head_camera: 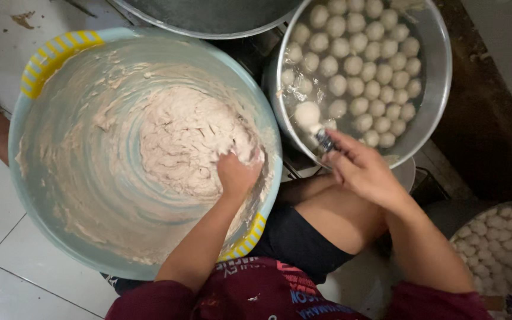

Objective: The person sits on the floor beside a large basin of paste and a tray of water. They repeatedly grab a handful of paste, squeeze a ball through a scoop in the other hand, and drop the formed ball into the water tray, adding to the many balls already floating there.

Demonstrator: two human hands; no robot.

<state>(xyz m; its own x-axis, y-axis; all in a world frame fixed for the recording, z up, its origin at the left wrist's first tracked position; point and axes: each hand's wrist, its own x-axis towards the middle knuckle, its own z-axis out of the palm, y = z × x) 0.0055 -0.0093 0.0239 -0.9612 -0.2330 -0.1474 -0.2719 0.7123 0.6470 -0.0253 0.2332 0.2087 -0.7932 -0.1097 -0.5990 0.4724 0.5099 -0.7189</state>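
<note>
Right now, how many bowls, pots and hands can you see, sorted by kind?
Plastic basin of paste: 1
Metal pot of white balls in water: 1
Metal pot at the top edge: 1
Container of white balls, lower right: 1
Hands: 2, the left hand in the paste, the right hand holding a spoon
Spoon: 1
Total: 7

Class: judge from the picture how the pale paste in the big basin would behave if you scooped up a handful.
The paste probably sticks: smears coat the basin wall. It looks soft, likely sagging, since the left hand sinks into it. Yet it may hold shape once formed, judging by the round balls in the pot.
</note>
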